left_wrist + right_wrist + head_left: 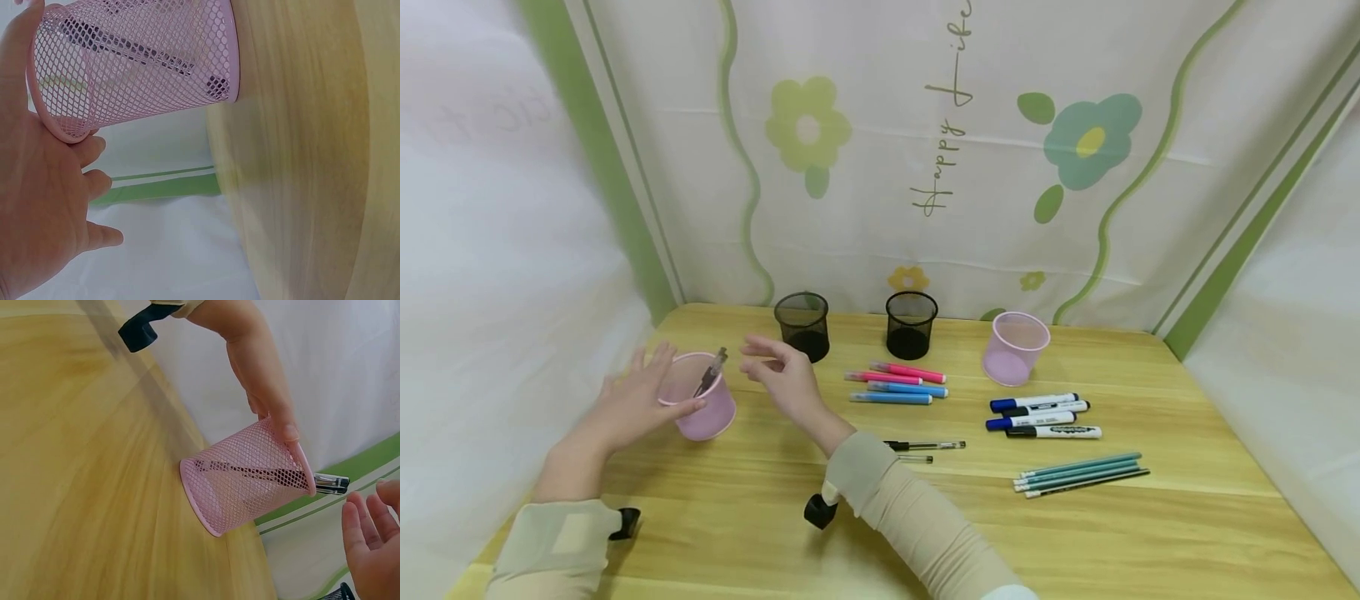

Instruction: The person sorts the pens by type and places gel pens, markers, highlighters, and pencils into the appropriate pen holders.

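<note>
By the left edge of the worktop [737,533], the left hand [634,398] grips the pink cup [711,417] at its rim, probably steadying it around at least 1 leaning black pen [710,377], while the right hand [787,383] hovers alongside, loosely parted fingers empty.

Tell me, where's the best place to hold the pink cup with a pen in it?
Probably the left side of the cup, at its rim, with the left grip coming from the left: the round edge suits spanning, and the pen leans out toward the right, clear of there.
</note>
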`<state>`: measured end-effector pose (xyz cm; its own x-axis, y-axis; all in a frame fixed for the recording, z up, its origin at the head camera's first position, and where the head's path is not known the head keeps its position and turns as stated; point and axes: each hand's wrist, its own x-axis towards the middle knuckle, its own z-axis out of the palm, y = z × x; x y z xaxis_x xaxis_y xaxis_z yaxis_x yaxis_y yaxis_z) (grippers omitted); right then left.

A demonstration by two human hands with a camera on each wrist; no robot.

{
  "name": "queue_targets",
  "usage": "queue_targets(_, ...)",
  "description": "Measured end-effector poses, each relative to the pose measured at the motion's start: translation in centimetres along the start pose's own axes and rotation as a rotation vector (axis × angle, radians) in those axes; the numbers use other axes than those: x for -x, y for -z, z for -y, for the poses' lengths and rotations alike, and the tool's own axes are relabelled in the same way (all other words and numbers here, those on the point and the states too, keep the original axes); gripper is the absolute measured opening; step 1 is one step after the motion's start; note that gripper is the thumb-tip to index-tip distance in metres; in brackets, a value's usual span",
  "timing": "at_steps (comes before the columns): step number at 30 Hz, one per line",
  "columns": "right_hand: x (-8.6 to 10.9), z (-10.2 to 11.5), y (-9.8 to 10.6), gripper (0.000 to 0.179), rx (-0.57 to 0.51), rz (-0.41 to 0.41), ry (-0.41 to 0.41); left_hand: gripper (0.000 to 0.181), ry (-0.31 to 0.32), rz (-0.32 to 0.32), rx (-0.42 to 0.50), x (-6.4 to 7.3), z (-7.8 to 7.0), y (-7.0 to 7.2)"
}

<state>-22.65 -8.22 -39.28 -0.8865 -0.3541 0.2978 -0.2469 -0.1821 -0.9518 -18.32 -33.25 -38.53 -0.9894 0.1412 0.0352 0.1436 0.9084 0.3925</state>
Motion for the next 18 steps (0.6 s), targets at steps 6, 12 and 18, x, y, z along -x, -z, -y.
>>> queue_targets(6, -0.2, 0.5, 0.9, 0.031, 0.044, 0.041, 0.016, 0.112, -0.007, 0.004, -0.004, 0.0, 0.0, 0.0)
queue_targets(12, -0.1, 1.4, 2.3, 0.028, 0.06, 0.091, 0.032, 0.11, -0.001, 0.01, -0.01, -0.1, -0.2, 0.2)
queue_targets(18, 0.1, 1.9, 3.8, 0.028, 0.056, 0.119, 0.034, 0.111, -0.009, 0.007, -0.02, -0.1, 0.0, 0.2)
